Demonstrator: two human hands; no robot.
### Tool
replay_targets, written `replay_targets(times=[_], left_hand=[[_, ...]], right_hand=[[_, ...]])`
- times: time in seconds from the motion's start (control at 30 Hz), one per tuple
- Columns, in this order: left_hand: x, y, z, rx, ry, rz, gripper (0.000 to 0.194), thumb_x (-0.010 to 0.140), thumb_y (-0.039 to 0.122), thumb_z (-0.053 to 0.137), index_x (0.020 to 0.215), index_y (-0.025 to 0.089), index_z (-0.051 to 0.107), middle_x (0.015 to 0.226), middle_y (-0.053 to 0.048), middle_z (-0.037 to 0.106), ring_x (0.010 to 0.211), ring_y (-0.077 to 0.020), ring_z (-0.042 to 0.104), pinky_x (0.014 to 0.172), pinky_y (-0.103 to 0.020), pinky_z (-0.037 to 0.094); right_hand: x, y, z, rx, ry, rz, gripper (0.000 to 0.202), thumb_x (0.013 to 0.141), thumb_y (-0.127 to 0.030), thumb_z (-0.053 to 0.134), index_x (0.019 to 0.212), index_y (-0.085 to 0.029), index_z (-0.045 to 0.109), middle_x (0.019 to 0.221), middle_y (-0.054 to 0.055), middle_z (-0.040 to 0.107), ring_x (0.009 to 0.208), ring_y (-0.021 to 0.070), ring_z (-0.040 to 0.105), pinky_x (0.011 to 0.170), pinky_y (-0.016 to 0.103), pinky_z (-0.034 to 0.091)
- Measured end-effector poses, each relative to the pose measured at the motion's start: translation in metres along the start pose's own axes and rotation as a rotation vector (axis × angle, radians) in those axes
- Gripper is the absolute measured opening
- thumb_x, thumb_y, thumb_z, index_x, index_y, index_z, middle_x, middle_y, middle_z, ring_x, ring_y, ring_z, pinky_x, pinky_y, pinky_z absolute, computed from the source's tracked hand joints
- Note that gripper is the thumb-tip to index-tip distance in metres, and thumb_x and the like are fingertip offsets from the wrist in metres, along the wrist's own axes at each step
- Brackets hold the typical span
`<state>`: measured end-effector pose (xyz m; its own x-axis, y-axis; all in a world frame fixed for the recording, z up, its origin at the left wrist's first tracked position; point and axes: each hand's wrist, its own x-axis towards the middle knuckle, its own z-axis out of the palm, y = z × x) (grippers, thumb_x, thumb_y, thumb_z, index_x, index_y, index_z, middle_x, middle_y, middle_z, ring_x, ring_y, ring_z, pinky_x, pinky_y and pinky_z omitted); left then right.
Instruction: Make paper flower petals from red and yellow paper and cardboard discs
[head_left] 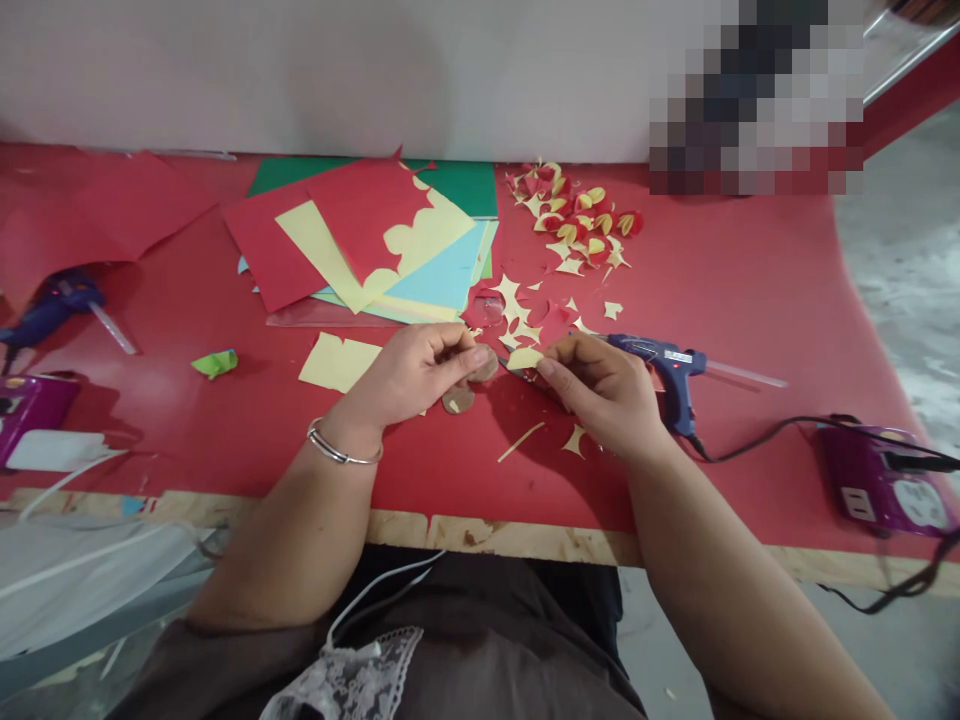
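My left hand (431, 375) pinches a brownish round piece (482, 364) between thumb and fingertips. A similar brown disc (457, 400) with a small pale mark shows just below those fingertips. My right hand (604, 390) is closed on a small pale yellow paper piece (524, 358), held a little to the right of the left fingertips. A dark, thin tool, partly hidden, lies beneath that paper. Yellow and red paper scraps (510, 305) are strewn just beyond both hands.
Coloured sheets (439, 260) lie at the back left, with paper petals (585, 205) to their right. A blue glue gun (667, 370) is beside my right hand; another glue gun (52, 305) is far left. Purple power blocks (881, 475) stand at both sides.
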<state>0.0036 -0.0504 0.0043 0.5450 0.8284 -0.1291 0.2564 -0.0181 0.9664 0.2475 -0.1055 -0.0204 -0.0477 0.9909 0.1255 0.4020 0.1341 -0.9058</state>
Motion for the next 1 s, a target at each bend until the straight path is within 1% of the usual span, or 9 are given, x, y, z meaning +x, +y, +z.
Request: replay_targets(times=[0.1,0.2,0.3,0.5,0.6,0.67,0.8,0.9,1.0], left_hand=[[0.002,-0.001,0.011,-0.074,0.036,0.024,0.033,0.103,0.052,0.068,0.094,0.02,0.072,0.081,-0.003,0.073,0.055,-0.0104,0.06,0.052,-0.024,0.051],[0.005,-0.001,0.02,-0.014,0.006,0.022,0.03,0.098,0.049,0.077,0.101,0.02,0.077,0.08,-0.002,0.073,0.058,-0.0105,0.06,0.055,-0.024,0.051],[0.006,-0.003,0.021,-0.018,-0.008,0.019,0.027,0.094,0.045,0.081,0.098,0.019,0.079,0.081,-0.003,0.074,0.063,-0.0109,0.061,0.058,-0.023,0.05],[0.006,-0.006,0.016,-0.079,-0.074,0.021,0.03,0.092,0.045,0.082,0.102,0.018,0.078,0.083,-0.003,0.073,0.07,-0.0128,0.062,0.061,-0.024,0.051],[0.007,-0.007,0.016,-0.05,-0.113,0.075,0.027,0.095,0.046,0.079,0.096,0.018,0.077,0.087,-0.004,0.073,0.074,-0.0131,0.063,0.067,-0.025,0.051],[0.008,-0.007,0.018,-0.081,-0.121,0.086,0.027,0.094,0.044,0.08,0.09,0.018,0.075,0.084,-0.003,0.072,0.073,-0.0124,0.062,0.067,-0.025,0.051],[0.009,-0.005,0.022,-0.253,-0.134,-0.047,0.022,0.089,0.035,0.084,0.085,0.017,0.071,0.073,0.0,0.069,0.062,-0.0096,0.062,0.059,-0.022,0.05],[0.009,-0.003,0.024,-0.348,-0.07,-0.176,0.018,0.088,0.029,0.083,0.087,0.017,0.071,0.07,-0.001,0.073,0.059,-0.0098,0.066,0.053,-0.019,0.048],[0.01,-0.003,0.026,-0.417,-0.002,-0.252,0.017,0.088,0.028,0.083,0.087,0.017,0.07,0.068,-0.001,0.074,0.056,-0.0093,0.067,0.048,-0.017,0.044]], right_hand=[[0.0,0.0,0.001,-0.023,-0.046,-0.042,0.028,0.101,-0.043,0.068,0.083,-0.022,0.062,0.073,-0.001,0.055,0.066,0.0141,0.047,0.062,0.03,0.038],[0.0,-0.001,0.003,-0.04,-0.09,-0.069,0.03,0.103,-0.045,0.066,0.084,-0.022,0.063,0.072,-0.002,0.055,0.064,0.0136,0.046,0.061,0.03,0.037],[0.0,-0.003,0.004,-0.07,-0.099,-0.079,0.033,0.103,-0.047,0.065,0.082,-0.022,0.063,0.07,-0.002,0.054,0.063,0.0133,0.045,0.06,0.03,0.036],[0.0,-0.006,0.003,-0.087,-0.129,-0.104,0.03,0.102,-0.045,0.066,0.083,-0.022,0.064,0.07,-0.002,0.058,0.062,0.0135,0.047,0.061,0.03,0.038],[0.0,-0.005,0.002,-0.082,-0.134,-0.109,0.029,0.102,-0.044,0.066,0.083,-0.022,0.063,0.071,-0.002,0.058,0.062,0.0133,0.048,0.061,0.03,0.038],[0.0,-0.004,0.002,-0.083,-0.139,-0.109,0.028,0.102,-0.043,0.067,0.083,-0.022,0.064,0.071,-0.002,0.059,0.062,0.013,0.048,0.061,0.03,0.039],[-0.002,-0.003,0.004,-0.106,-0.09,-0.119,0.025,0.102,-0.041,0.067,0.085,-0.022,0.066,0.074,-0.001,0.063,0.062,0.0134,0.051,0.06,0.03,0.041],[-0.004,-0.003,0.005,-0.149,0.003,-0.188,0.017,0.101,-0.037,0.069,0.092,-0.023,0.07,0.079,0.001,0.066,0.064,0.0146,0.054,0.059,0.03,0.042],[-0.005,-0.003,0.007,-0.181,0.014,-0.301,0.006,0.1,-0.028,0.07,0.103,-0.024,0.073,0.083,0.002,0.066,0.068,0.0161,0.058,0.061,0.031,0.047]])
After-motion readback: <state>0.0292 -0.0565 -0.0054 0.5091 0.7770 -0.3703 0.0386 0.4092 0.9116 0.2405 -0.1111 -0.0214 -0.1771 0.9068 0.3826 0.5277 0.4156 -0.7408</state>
